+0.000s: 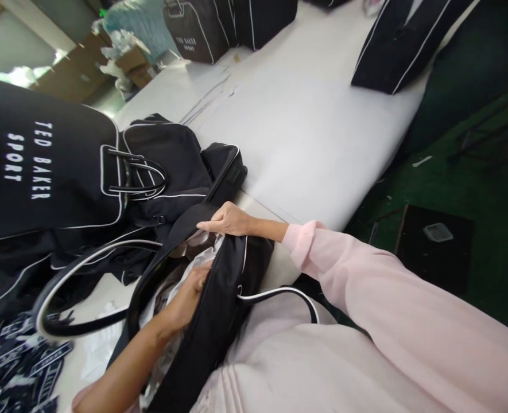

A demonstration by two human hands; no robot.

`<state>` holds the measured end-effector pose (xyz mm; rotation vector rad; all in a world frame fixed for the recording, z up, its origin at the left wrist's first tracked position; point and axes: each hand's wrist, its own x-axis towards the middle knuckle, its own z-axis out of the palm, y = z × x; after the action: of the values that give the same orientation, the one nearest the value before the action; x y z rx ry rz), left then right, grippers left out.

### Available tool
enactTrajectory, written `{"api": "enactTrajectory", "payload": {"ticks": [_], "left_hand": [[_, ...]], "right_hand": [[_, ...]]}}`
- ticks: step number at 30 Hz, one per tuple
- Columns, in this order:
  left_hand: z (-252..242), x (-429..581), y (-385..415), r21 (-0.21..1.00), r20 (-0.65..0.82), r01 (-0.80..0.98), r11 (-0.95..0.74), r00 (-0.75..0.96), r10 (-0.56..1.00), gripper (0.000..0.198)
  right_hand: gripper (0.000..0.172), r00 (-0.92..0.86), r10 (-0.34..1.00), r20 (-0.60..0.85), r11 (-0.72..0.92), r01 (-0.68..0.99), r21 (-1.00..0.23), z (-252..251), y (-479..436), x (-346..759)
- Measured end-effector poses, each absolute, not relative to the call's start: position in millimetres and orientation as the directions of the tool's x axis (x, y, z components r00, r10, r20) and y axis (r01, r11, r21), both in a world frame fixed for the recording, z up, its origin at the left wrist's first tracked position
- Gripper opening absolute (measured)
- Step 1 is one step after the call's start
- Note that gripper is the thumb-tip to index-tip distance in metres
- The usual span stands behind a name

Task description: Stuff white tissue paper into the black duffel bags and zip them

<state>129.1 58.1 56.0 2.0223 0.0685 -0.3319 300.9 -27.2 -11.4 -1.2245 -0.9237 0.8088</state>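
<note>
An unzipped black bag with white piping lies against my body, its long opening facing up. Crumpled white paper and thin plastic fill the inside. My right hand pinches the bag's edge at the far end of the opening, thumb stretched along the rim. Down inside the opening is my left hand, fingers curled near the zipper edge and partly hidden; what they hold cannot be made out. One carry handle loops out to the left, the other handle to the right.
Black bags with white lettering are piled at left. More bags stand at the white table's far end, another bag at its right edge. Printed straps lie lower left. A dark stool stands on the green floor.
</note>
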Motion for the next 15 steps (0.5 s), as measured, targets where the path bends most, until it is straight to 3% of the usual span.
{"api": "enactTrajectory", "payload": {"ticks": [3, 5, 9, 11, 13, 15], "left_hand": [[68, 114, 53, 0.93, -0.198, 0.172, -0.326, 0.979, -0.049, 0.038], [70, 108, 52, 0.931, -0.232, 0.218, -0.293, 0.973, -0.012, 0.04], [77, 101, 55, 0.884, -0.421, 0.406, -0.23, 0.907, -0.019, 0.023], [89, 97, 58, 0.86, -0.411, 0.414, -0.3, 0.909, 0.075, 0.02], [105, 93, 62, 0.775, -0.192, 0.333, -0.537, 0.934, 0.303, 0.022], [120, 90, 72, 0.502, 0.218, 0.284, -0.817, 0.872, 0.438, 0.029]], "right_hand": [[0.057, 0.336, 0.925, 0.178, 0.188, 0.002, -0.982, -11, -24, 300], [0.054, 0.403, 0.885, 0.232, 0.236, 0.039, -0.971, -14, -25, 296], [0.039, 0.703, 0.578, 0.415, 0.212, 0.361, -0.908, -12, -44, 296], [0.033, 0.741, 0.477, 0.473, 0.156, 0.458, -0.875, -3, -57, 298], [0.028, 0.701, 0.518, 0.491, 0.166, 0.48, -0.861, 9, -70, 292], [0.02, 0.599, 0.598, 0.532, 0.229, 0.508, -0.83, 21, -76, 276]]}}
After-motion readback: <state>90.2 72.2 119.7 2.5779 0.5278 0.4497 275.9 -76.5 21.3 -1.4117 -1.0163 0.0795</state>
